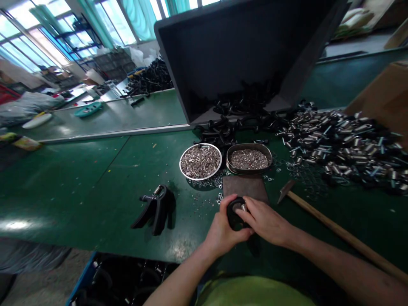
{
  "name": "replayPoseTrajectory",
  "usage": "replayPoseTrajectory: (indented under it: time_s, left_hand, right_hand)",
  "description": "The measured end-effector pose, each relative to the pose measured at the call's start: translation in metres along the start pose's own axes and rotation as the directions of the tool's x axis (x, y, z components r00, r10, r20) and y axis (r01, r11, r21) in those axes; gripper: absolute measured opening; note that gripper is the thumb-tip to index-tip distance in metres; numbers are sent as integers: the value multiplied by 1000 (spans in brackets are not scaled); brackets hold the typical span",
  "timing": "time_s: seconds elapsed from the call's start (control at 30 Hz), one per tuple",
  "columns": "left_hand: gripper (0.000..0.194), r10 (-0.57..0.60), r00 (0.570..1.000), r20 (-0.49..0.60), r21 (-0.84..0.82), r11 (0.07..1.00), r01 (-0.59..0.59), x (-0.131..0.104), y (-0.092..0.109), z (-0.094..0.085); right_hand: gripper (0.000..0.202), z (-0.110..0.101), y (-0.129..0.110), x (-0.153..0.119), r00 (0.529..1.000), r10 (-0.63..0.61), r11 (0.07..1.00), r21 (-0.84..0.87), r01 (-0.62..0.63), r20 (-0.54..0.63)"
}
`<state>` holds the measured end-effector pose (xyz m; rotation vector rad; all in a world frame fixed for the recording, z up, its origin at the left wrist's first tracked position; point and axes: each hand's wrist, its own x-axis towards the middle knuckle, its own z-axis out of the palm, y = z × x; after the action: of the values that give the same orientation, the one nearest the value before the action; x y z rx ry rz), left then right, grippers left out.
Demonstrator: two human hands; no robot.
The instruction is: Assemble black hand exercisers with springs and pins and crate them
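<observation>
Left hand [219,233] and right hand [269,223] grip a curved black part [231,216] — likely stiff, springy, best held around its rim.

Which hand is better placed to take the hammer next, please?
The right hand, I think: the hammer lies to its right; the left hand is farther off. Both hold the black part.

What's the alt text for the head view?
Both hands hold a black part by a metal plate on a green bench. Beyond sit a dish of pins and a tin; a hammer lies right, a black clamp left.
</observation>
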<state>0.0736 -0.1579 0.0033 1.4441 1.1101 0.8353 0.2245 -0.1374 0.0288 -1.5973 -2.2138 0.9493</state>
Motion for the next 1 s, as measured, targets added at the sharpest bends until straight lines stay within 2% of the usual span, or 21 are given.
replayPoseTrajectory:
  time_s: [0.1,0.17,0.2,0.27,0.33,0.43,0.53,0.6,0.67,0.73,0.83,1.0]
  left_hand:
    - [82,-28,999,20,38,999,28,10,-2,4]
    - [79,-41,998,45,101,994,36,21,-5,2]
    - [74,-18,999,36,161,987,12,27,-7,-1]
    - [56,86,995,-51,325,943,-65,43,-10,-15]
    - [35,202,962,-186,508,858,-81,61,-12,-37]
    - [21,232,919,-319,723,687,77,88,-11,-73]
    - [24,186,925,-331,844,496,202,112,-8,-95]
    - [21,162,939,-304,873,442,207,123,-8,-100]
    - [15,156,948,-276,879,440,183,130,-10,-99]
    - [18,167,950,-263,876,454,162,132,-12,-96]
    - [19,178,944,-279,854,496,159,131,-15,-95]
    - [9,170,922,-349,775,605,182,132,-16,-101]
  right_hand:
    - [25,-2,10,6,1000,14,995,-93,-16,-20]
    - [30,-9,20,14,999,29,979,-205,-22,29]
    - [34,-14,25,18,997,41,961,-274,-21,67]
    - [36,-26,30,31,994,45,918,-396,-1,103]
    - [30,-36,29,50,998,-25,890,-454,49,58]
    - [23,-38,14,89,987,-155,877,-466,117,-44]
    - [24,-27,-5,132,976,-195,865,-486,126,-93]
    - [23,-19,-14,155,975,-198,856,-504,121,-103]
    - [22,-13,-18,169,976,-193,849,-515,116,-98]
    - [23,-10,-17,176,977,-190,845,-522,115,-92]
    - [23,-8,-12,175,976,-198,841,-527,122,-90]
    - [21,-8,-10,172,978,-196,847,-515,131,-75]
